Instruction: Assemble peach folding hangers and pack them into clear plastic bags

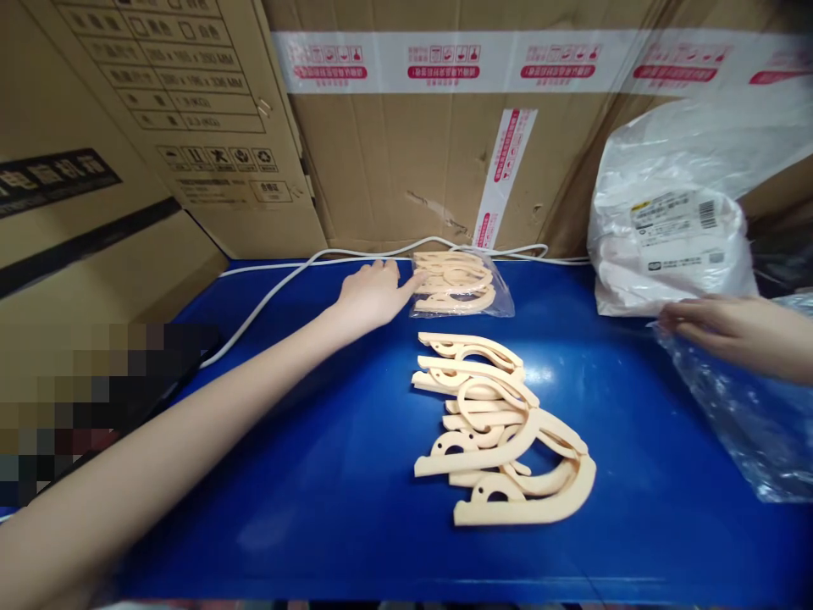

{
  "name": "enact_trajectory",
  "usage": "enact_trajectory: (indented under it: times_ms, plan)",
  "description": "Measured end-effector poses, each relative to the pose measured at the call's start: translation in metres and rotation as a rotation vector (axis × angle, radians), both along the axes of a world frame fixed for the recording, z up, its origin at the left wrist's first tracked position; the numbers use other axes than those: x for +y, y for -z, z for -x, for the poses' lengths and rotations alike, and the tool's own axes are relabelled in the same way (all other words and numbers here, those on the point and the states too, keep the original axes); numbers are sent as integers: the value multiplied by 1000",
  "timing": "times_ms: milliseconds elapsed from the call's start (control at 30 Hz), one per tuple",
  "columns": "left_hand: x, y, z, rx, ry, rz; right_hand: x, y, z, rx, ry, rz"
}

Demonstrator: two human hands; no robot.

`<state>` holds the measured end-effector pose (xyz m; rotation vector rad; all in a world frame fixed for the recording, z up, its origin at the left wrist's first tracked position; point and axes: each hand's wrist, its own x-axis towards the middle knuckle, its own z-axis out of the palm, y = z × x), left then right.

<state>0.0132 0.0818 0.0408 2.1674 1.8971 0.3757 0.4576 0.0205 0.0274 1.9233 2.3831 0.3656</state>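
My left hand [376, 295] reaches to the back of the blue table, its fingers apart and its thumb at the left edge of a clear bag of beige folding hangers [454, 284]. Several loose folding hangers [508, 462] of the same beige plastic lie in an overlapping pile at the middle, nearer to me. On the right, my right hand [730, 332] is closed on the edge of a clear plastic bag [737, 415], which spreads down over the table. Its fingertips are partly blurred.
Cardboard boxes [406, 161] wall off the back and left. A white cable [279, 288] runs along the rear of the table [305, 508]. A white labelled plastic package [673, 237] stands at the back right. Something dark [184, 356] lies at the left edge.
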Motion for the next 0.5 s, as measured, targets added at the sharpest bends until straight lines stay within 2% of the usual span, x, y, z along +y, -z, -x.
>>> enact_trajectory:
  times_ms: [33,133,200,267,367,433,500]
  plan:
    - [14,5,-2,-19,-11,44,-6,6,7,-66,-52,-11]
    - [44,17,-11,-111,-23,114,-24,14,28,-276,-49,-268]
    - [54,21,-16,-196,-16,133,-34,16,32,-217,-15,-343]
    - [57,23,-20,-305,-9,155,-42,20,29,-8,-8,-302]
    - [52,20,-24,-520,-16,205,-55,32,21,271,34,-114]
    - [46,16,-29,-702,-23,254,-62,43,21,339,81,15]
    - [40,11,-35,-898,-15,318,-67,49,26,369,107,73]
